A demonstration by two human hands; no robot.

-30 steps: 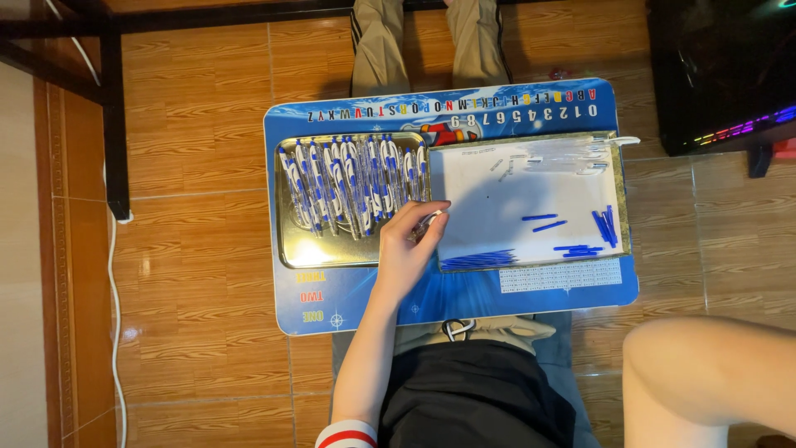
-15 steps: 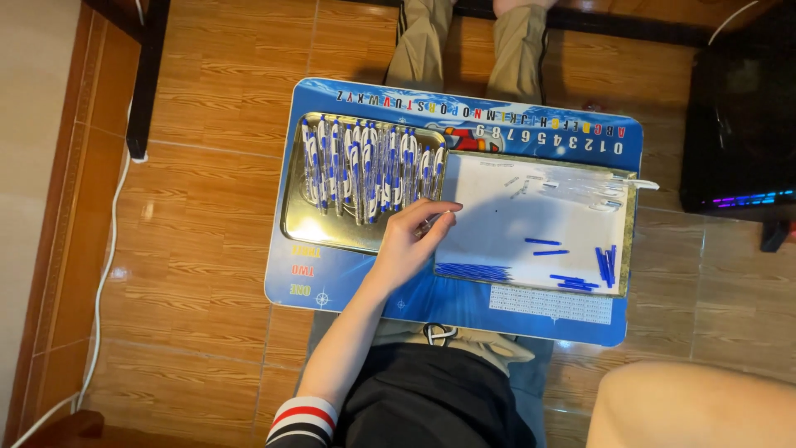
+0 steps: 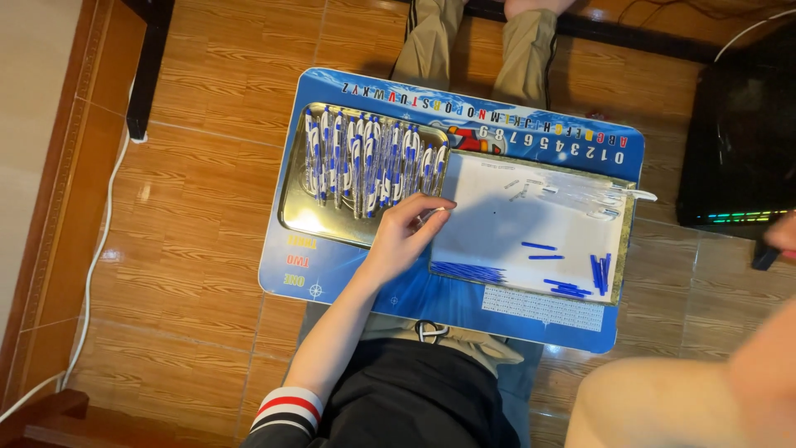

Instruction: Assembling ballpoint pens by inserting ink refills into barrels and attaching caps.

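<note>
Watching the head cam here: my left hand [image 3: 404,235] sits at the near edge of the shallow gold metal tray [image 3: 300,217], fingers curled in on what looks like one slim clear pen part, hard to be sure. That tray already holds a full row of blue-and-white pens [image 3: 373,159], so I'd say most are done. On the white sheet [image 3: 497,224] a handful of loose blue refills [image 3: 578,275] and clear barrels [image 3: 593,202] remain. Right hand isn't visible.

A row of blue-and-white pens [image 3: 369,162] lies side by side in a shiny metal tray [image 3: 308,217], upper left of the lap board.
</note>
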